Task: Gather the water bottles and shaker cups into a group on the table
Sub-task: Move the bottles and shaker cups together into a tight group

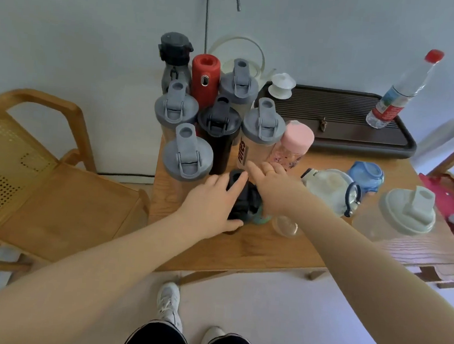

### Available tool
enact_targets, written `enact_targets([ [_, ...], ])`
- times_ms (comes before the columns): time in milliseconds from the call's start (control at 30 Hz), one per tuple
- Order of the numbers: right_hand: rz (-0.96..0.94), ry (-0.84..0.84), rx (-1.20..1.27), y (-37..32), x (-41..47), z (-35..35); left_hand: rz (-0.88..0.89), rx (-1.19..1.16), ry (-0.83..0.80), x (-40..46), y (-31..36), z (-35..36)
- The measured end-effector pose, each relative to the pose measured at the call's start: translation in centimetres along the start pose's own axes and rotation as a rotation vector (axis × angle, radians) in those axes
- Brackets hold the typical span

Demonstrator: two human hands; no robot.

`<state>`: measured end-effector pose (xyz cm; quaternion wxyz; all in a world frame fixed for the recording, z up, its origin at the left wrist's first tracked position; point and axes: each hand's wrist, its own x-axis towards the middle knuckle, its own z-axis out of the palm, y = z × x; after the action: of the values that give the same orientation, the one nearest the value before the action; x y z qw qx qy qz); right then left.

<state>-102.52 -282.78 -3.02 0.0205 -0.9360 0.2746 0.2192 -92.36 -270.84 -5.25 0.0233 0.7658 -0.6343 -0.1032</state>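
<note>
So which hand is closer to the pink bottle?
Right. The right hand reaches just below the pink bottle, fingertips almost at its base. The left hand rests farther off, on the black-lidded bottle.

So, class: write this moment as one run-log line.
phase: gathering | left hand: on black-lidded bottle | right hand: on same bottle | cluster: back-left of table | stragglers: white-lidded shaker, blue bottle
</note>
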Motion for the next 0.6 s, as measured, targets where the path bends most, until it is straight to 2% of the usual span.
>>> enact_targets([
  [133,-0.213,0.033,0.184,-0.2,-1.6,-0.4,0.144,0.023,0.392,-2.3,-1.4,-2.5],
  [200,-0.221,0.077,0.188,-1.1,-1.7,-0.1,0.107,0.064,0.478,-2.1,-3.3,-3.5],
  [233,-0.205,0.091,0.185,-1.6,-1.6,0.1,0.051,0.072,0.45,-1.7,-4.2,-4.0],
  [367,-0.116,0.152,0.22,-3.3,-0.7,1.0,-0.133,-0.009,0.157,0.2,-6.6,-4.7],
  [433,-0.097,0.177,0.23,-3.7,-0.4,1.1,-0.124,0.016,0.098,0.9,-7.2,-4.2],
  [600,-0.02,0.183,0.259,-4.4,0.9,0.2,-0.012,0.127,0.087,1.3,-8.3,-4.1],
])
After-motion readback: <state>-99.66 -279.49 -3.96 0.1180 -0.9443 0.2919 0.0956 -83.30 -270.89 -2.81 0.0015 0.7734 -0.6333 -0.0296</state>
